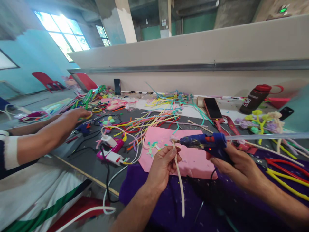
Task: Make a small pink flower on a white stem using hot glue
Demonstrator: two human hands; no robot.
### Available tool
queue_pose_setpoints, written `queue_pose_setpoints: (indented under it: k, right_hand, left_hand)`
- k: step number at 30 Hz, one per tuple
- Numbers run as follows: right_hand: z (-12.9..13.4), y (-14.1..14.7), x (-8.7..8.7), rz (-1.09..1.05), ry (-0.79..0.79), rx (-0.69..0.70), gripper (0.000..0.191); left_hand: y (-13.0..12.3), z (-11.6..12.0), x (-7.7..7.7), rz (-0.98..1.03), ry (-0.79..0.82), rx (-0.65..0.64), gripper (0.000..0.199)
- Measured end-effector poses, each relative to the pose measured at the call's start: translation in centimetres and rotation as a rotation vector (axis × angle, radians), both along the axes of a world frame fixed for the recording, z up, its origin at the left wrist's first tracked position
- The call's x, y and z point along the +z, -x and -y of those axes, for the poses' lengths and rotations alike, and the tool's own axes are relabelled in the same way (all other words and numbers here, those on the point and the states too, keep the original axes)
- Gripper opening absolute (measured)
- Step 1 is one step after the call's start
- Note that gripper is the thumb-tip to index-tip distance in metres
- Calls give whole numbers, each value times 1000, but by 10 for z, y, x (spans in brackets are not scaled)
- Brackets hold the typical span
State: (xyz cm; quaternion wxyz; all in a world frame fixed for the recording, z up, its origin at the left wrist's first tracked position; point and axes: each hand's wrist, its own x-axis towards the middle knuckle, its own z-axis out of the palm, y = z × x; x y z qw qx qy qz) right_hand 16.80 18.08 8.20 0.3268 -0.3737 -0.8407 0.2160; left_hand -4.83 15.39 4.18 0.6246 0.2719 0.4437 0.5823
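Note:
My left hand [165, 164] pinches a cream fuzzy stem [180, 190] near its upper end, and the long end hangs down toward me. In my right hand [238, 164] is a blue glue gun [205, 141], its nozzle pointing left at the top of the stem, close to my left fingertips. Whether nozzle and stem touch is too small to tell. A clear glue stick [265, 136] sticks out of the back of the gun. Beneath lies a pink sheet [195, 161] with small green, yellow and white scraps [152, 148] on its left part.
Colored stems [154, 120] are heaped behind the sheet. A pink power strip [111, 153] with chargers and cables lies left. Another person's arm [45, 138] reaches in at far left. At right are a phone [212, 108], a bottle [255, 99], fuzzy flowers [262, 122] and red-yellow pliers [285, 174].

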Motion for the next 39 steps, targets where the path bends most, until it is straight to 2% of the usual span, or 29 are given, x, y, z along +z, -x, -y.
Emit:
queue_pose_setpoints:
  k: [10, 15, 24, 39]
  right_hand:
    - [-3, -2, -6, -8, 79, -48, 19]
    - [-3, -2, -7, -21, 68, -42, 20]
    - [-3, -2, -11, -5, 53, -3, 24]
    - [2, 2, -5, 25, 90, 16, 21]
  left_hand:
    - [-1, 0, 2, -5, 26, -42, 26]
    - [0, 0, 2, -4, 44, -61, 27]
    - [1, -1, 1, -26, -10, -19, 27]
    - [2, -1, -1, -33, -36, -13, 23]
